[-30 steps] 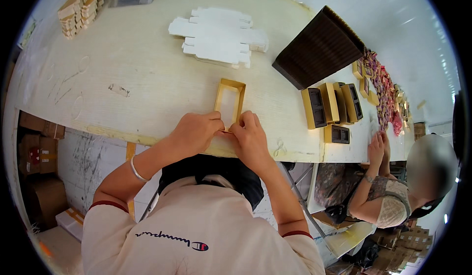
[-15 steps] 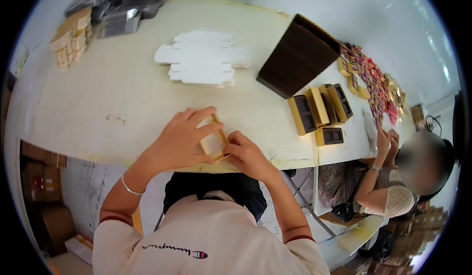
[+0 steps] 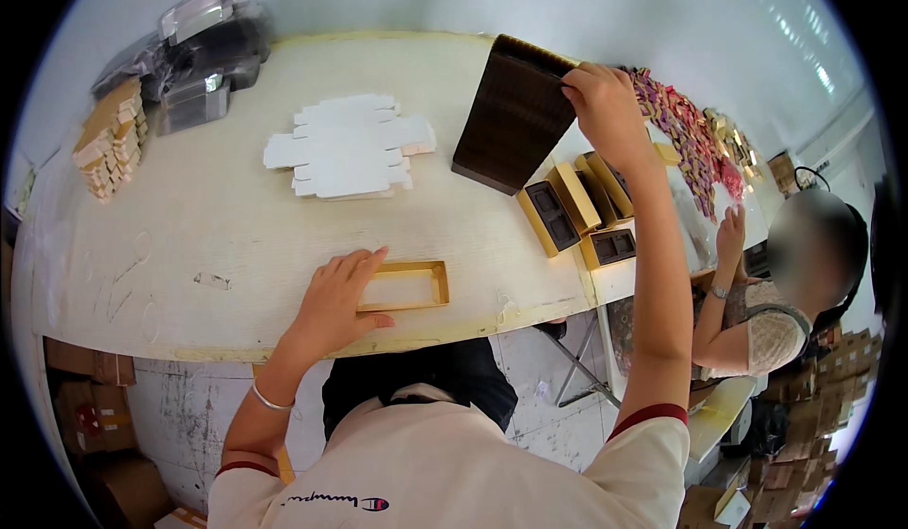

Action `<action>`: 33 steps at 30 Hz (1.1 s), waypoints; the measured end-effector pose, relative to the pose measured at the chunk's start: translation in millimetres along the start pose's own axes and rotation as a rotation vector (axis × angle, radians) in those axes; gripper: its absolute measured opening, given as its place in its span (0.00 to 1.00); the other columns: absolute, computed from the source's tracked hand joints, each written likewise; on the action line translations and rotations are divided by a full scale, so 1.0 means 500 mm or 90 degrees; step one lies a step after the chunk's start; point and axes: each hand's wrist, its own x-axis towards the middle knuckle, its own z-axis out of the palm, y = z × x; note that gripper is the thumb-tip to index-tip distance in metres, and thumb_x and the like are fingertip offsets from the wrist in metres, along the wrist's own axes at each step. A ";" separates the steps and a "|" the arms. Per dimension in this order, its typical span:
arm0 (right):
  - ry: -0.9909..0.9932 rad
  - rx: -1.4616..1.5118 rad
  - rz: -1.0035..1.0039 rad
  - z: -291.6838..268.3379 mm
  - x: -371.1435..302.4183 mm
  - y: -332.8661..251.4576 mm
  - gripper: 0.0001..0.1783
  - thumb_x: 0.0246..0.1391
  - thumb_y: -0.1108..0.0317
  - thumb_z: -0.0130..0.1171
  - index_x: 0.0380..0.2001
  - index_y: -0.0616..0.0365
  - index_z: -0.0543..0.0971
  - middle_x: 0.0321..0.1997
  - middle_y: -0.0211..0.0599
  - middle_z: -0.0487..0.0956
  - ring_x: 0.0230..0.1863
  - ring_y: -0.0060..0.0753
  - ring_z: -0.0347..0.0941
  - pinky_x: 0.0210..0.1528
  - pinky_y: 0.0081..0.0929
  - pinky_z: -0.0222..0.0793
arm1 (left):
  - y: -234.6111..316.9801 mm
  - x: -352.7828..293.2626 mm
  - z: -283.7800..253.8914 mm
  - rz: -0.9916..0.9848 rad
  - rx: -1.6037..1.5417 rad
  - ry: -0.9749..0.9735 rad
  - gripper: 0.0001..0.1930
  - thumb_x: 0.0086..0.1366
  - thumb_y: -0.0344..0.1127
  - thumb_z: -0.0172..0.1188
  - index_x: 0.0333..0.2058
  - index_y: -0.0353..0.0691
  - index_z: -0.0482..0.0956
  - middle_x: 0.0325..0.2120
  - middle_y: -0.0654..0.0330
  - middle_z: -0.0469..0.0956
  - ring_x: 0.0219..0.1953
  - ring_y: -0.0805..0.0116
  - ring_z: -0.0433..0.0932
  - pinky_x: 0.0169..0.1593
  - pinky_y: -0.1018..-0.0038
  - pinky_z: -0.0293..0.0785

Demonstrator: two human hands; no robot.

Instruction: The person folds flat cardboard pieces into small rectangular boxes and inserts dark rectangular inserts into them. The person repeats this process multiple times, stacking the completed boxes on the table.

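Observation:
A shallow gold cardboard box (image 3: 446, 283) lies on the table near its front edge, its inside facing up and pale. My left hand (image 3: 333, 304) grips its left end, fingers at the far side and thumb at the near side. Out to the right, my right hand (image 3: 605, 103) reaches the upper right edge of a tall stack of dark brown plastic trays (image 3: 511, 117). Its fingers are bent and pinch that edge; their tips are partly hidden. Just beside the stack stand several gold boxes with dark trays (image 3: 549, 217) inside.
Flat white box blanks (image 3: 348, 146) lie mid-table. Folded card pieces (image 3: 112, 141) and clear plastic covers (image 3: 197, 101) are piled at the far left. Wrapped sweets (image 3: 686, 132) are heaped at the far right, where a co-worker (image 3: 747, 330) sits.
My right hand has left the gold box and moved up and right to the tray stack. The box now lies crosswise on the table under my left hand. The view has shifted slightly.

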 end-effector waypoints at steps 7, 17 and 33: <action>-0.025 0.163 0.078 -0.037 0.019 0.017 0.07 0.50 0.70 0.61 0.30 0.62 0.78 0.30 0.40 0.77 0.36 0.42 0.73 0.41 0.32 0.68 | -0.012 -0.017 0.030 0.019 -0.057 0.086 0.43 0.48 0.44 0.70 0.62 0.42 0.60 0.54 0.54 0.68 0.57 0.54 0.64 0.60 0.61 0.58; -0.407 0.941 0.262 -0.043 -0.168 -0.226 0.08 0.63 0.64 0.53 0.37 0.58 0.70 0.34 0.23 0.65 0.38 0.14 0.59 0.40 0.15 0.58 | -0.021 -0.017 0.014 -0.008 -0.143 0.024 0.45 0.47 0.34 0.70 0.63 0.45 0.57 0.50 0.54 0.70 0.48 0.53 0.68 0.55 0.63 0.63; -0.209 0.426 0.068 0.063 -0.220 -0.301 0.27 0.52 0.54 0.62 0.48 0.61 0.70 0.49 0.46 0.71 0.43 0.47 0.71 0.39 0.36 0.71 | 0.012 0.005 0.007 -0.033 -0.152 -0.056 0.41 0.47 0.36 0.70 0.61 0.44 0.62 0.51 0.54 0.68 0.52 0.53 0.69 0.54 0.65 0.68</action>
